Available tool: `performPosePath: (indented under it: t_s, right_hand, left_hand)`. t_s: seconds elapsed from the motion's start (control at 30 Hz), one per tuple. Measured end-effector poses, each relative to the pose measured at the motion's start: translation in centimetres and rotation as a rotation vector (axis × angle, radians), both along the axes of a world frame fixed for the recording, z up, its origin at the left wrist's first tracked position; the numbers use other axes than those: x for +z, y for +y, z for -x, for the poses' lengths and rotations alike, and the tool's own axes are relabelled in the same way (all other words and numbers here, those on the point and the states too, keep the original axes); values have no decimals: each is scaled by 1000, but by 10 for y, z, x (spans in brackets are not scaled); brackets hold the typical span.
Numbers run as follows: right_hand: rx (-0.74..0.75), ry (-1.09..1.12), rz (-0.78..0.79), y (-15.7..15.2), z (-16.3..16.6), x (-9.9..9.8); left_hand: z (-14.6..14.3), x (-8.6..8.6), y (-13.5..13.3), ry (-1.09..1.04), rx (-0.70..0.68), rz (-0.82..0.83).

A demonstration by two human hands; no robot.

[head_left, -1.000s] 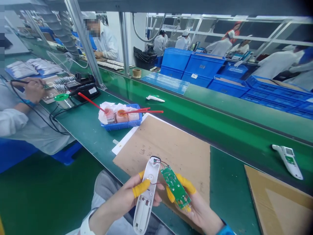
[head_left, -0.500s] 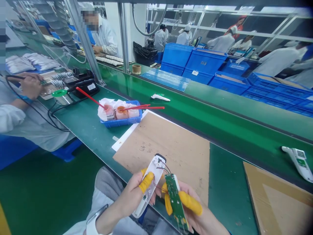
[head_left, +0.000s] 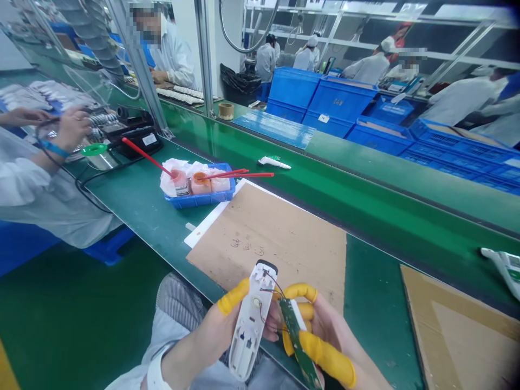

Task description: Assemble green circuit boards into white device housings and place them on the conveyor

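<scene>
My left hand [head_left: 219, 327], with yellow finger cots, grips a long white plastic housing shell [head_left: 249, 325], its open inner side facing me. My right hand [head_left: 325, 341], also in yellow cots, pinches a narrow green circuit board [head_left: 298, 341] held edge-on just right of the shell. Thin red and black wires [head_left: 270, 287] join the board to the top of the shell. Both hands hover at the near edge of the green bench, over a brown cardboard sheet [head_left: 276, 238].
A blue tray [head_left: 199, 197] holds small pots and red-handled brushes. White devices lie on the conveyor belt [head_left: 365, 184] at centre [head_left: 274, 161] and far right [head_left: 506, 268]. A second cardboard sheet [head_left: 463, 330] sits right. A co-worker's sleeve [head_left: 36, 184] is left. Blue crates [head_left: 325, 103] stand behind.
The shell has turned so its inner side faces me, and the board has come closer beside it. The device on the belt's right has drifted further right. The co-worker's hand rose.
</scene>
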State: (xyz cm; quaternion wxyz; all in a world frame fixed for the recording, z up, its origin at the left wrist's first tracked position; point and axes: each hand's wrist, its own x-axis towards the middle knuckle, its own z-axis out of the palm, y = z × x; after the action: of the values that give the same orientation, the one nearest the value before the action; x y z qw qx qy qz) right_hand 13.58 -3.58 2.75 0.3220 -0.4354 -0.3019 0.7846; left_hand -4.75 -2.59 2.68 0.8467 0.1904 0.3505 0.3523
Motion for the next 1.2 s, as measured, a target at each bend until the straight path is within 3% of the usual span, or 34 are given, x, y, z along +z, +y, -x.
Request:
performPosePath:
  t_s: [0.17, 0.3, 0.43, 0.53, 0.6, 0.67, 0.83, 1.0, 1.1, 1.2]
  right_hand:
    - [-18, -156, -100, 0, -10, 3]
    - [52, -278, -229, -5, -2, 19]
    - [-66, -716, -675, -15, 12, 26]
    - [-125, -994, -1122, -20, 16, 21]
    - [-159, -1164, -1309, -21, 17, 15]
    - [-215, -1266, -1401, -21, 18, 10]
    - [-249, -1386, -1450, -25, 19, 0]
    - [-214, -1360, -1518, -24, 17, 2]
    - [-155, -1212, -1401, -17, 19, 16]
    - [-142, -926, -1167, -9, 23, 34]
  left_hand:
    - [-3, 3, 6, 47, -100, -55]
    - [-15, 3, 4, 122, 49, 49]
    - [-27, 11, 7, 158, 213, 129]
    - [-33, 13, 9, 161, 221, 12]
    - [-34, 12, 9, 174, 190, -70]
    - [-33, 11, 8, 180, 170, -95]
    - [-25, 17, 10, 11, 280, 7]
    - [-23, 23, 12, 29, 210, -25]
    - [-22, 20, 9, 30, 213, -56]
    - [-16, 15, 4, -112, 179, -168]
